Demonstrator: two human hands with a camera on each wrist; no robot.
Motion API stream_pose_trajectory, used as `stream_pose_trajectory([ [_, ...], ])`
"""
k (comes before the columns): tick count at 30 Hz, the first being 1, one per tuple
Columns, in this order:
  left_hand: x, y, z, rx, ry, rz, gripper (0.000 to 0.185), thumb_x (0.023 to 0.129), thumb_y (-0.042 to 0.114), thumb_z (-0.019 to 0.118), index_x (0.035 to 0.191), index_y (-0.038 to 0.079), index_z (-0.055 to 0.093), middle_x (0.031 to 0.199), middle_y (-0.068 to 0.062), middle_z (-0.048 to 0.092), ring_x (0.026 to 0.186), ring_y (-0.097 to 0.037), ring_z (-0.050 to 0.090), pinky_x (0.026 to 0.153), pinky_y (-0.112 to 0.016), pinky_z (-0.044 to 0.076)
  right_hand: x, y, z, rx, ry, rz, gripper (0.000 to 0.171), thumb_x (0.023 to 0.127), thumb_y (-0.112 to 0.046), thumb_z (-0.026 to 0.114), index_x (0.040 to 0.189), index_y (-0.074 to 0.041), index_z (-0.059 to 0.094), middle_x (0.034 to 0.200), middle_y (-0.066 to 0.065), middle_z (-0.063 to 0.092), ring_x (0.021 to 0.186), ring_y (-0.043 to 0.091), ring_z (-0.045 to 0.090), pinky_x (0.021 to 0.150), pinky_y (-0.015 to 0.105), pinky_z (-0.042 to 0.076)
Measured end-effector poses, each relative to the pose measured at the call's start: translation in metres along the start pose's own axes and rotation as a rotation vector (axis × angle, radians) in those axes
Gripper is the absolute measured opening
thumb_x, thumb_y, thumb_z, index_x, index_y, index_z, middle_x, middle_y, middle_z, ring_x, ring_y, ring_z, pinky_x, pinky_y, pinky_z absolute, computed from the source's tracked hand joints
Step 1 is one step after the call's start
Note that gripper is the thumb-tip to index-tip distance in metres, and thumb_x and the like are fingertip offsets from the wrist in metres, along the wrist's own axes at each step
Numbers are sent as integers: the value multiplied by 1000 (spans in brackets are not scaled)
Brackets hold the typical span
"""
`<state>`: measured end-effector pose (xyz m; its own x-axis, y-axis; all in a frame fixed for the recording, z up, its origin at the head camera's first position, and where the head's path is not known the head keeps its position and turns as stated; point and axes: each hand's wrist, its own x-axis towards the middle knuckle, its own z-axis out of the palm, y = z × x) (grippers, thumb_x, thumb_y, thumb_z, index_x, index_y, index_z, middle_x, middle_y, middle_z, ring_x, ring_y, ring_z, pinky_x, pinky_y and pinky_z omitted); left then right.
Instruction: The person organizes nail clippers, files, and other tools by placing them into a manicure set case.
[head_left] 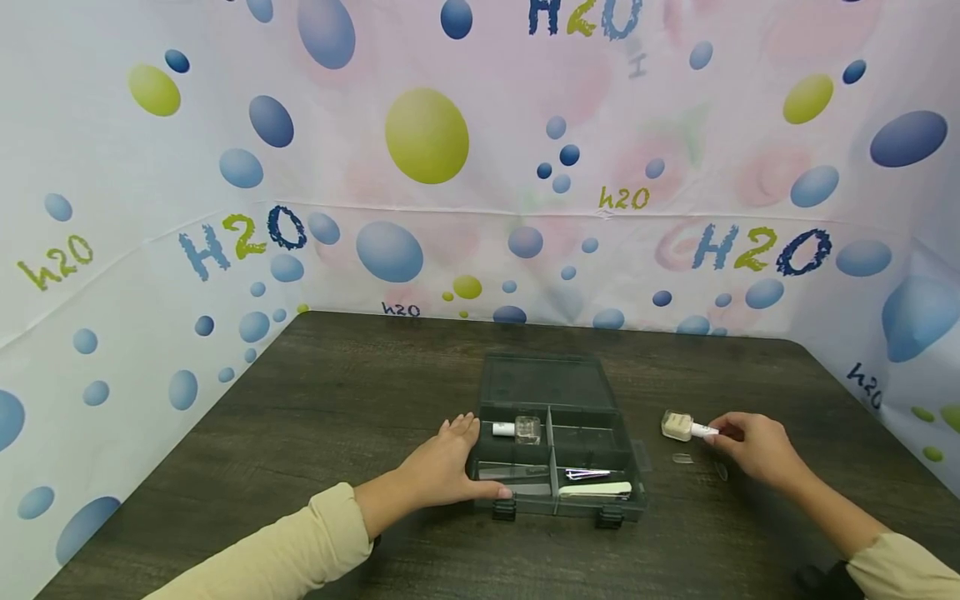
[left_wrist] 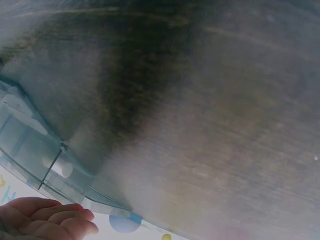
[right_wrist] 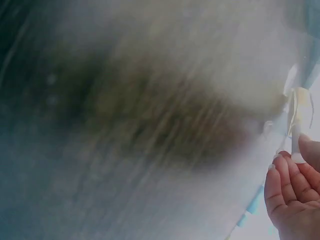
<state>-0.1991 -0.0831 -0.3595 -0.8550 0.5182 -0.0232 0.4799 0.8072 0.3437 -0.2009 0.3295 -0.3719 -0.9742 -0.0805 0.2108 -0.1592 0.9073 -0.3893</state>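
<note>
The right hand (head_left: pixel 753 446) pinches the white cap of a small cream bottle (head_left: pixel 678 426) that lies on its side on the worktop (head_left: pixel 337 400), to the right of the box (head_left: pixel 557 433) and apart from it. The left hand (head_left: pixel 442 467) lies flat with straight fingers against the box's left wall, thumb along its front edge, holding nothing. The box is a clear grey organiser with its lid folded back; a second bottle (head_left: pixel 521 429), clear with a white cap, lies in the rear left compartment, and tweezers (head_left: pixel 587 474) and a pale file (head_left: pixel 596 489) sit in the front right one. Two small clear pieces (head_left: pixel 682 457) lie near the right hand. Judging by this, one bottle is stowed and the cream one remains outside. No label reads on either bottle; the backdrop shows "H2O" (head_left: pixel 240 237) repeatedly.
</note>
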Motion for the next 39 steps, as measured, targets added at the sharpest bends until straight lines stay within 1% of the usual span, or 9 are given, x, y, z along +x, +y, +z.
stream_pose_trajectory([
  [7, 0, 0, 0, 9, 2, 4, 99, 75, 61, 66, 140, -7, 35, 146, -27, 31, 136, -39, 31, 111, -50, 29, -3, -5, -4, 26, 34, 13, 14, 85, -9, 65, 89, 3, 66, 70, 2, 60, 56, 6, 39, 47, 23, 33],
  [15, -3, 1, -1, 6, -1, 5, 99, 75, 61, 65, 140, -7, 34, 146, -26, 31, 136, -39, 31, 111, -50, 28, -4, -12, -4, 40, 50, 22, 16, 87, -13, 64, 91, 2, 67, 71, 3, 62, 55, 4, 42, 46, 23, 34],
  [20, -3, 1, -2, 14, 3, 18, 99, 75, 61, 65, 140, -7, 34, 146, -26, 31, 137, -38, 30, 112, -49, 27, -6, -17, -3, 56, 66, 21, 16, 87, -14, 64, 91, 2, 67, 72, 4, 63, 55, 2, 44, 47, 23, 35],
  [26, -2, 0, -2, 27, 8, 35, 99, 76, 61, 64, 140, -8, 35, 147, -25, 31, 138, -36, 29, 113, -48, 27, -6, -27, -3, 70, 115, 13, 18, 87, -16, 65, 92, 1, 68, 73, 5, 65, 56, 0, 45, 47, 23, 36],
  [32, -1, 0, -2, 24, -3, 34, 99, 76, 61, 64, 140, -8, 34, 146, -26, 31, 138, -36, 29, 113, -48, 27, -8, -38, -1, 141, 180, 27, 16, 86, -14, 66, 93, 0, 68, 75, 7, 67, 57, -7, 47, 47, 21, 40],
  [39, 0, 1, -3, 48, -4, 39, 99, 76, 62, 64, 139, -8, 36, 146, -26, 32, 137, -36, 30, 113, -47, 27, -9, -48, -2, 183, 213, 32, 16, 87, -13, 65, 93, 1, 68, 77, 9, 68, 58, -7, 46, 47, 21, 39],
])
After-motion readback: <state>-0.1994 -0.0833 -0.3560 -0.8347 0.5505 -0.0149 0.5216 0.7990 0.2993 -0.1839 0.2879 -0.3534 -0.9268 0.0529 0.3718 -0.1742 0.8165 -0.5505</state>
